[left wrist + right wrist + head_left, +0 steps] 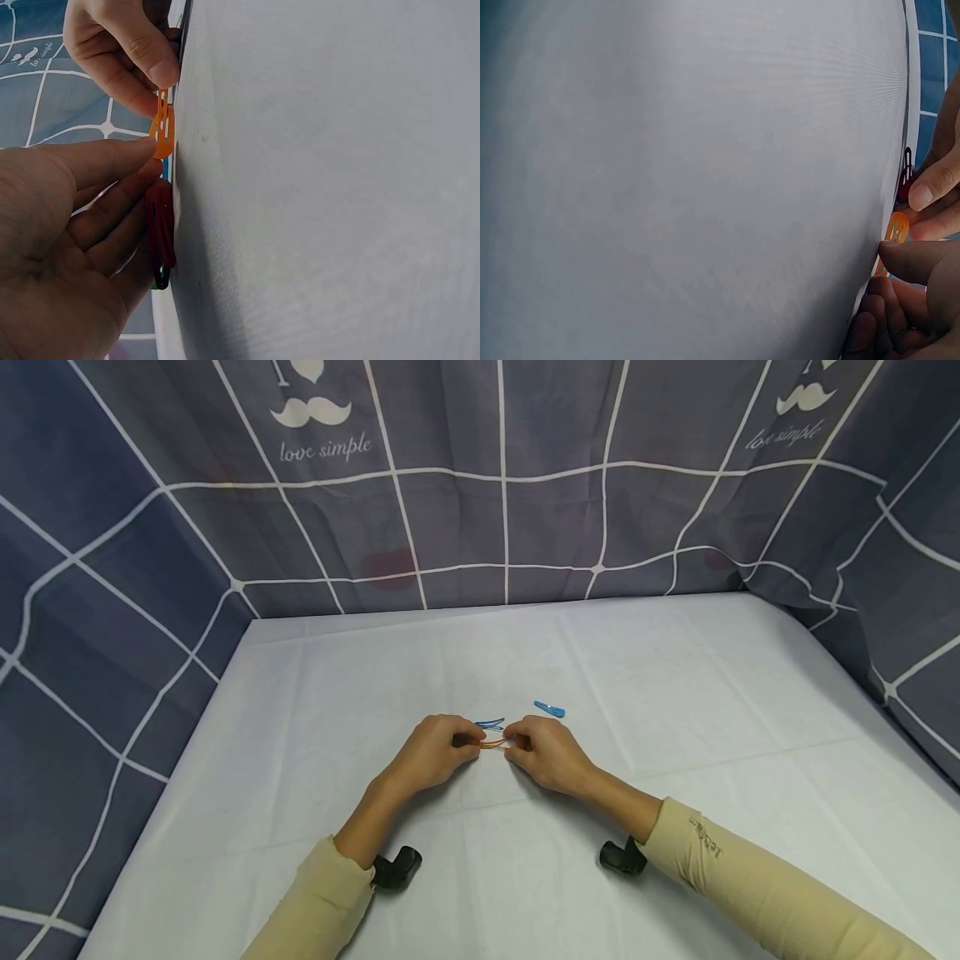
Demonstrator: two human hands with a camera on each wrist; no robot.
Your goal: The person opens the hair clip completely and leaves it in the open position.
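Note:
Between my two hands is an orange snap hair clip [492, 744], its slotted metal shape plain in the left wrist view. My left hand [441, 748] pinches one end of it between thumb and fingers. At the opposite end, the thumb and fingertips of my right hand [551, 753] grip it. Just beyond the orange clip, a blue hair clip [491, 724] shows in the gap between the hands. A red hair clip [159, 225] is by the lower fingers of the left hand, with a dark-green edge under it; the head view hides both.
Past the right hand, a bright blue hair clip [550, 709] lies on the white-covered table [360, 668]. Dark checked curtains [450, 527] stand along the back and sides. A black wrist device [397, 868] is on each forearm.

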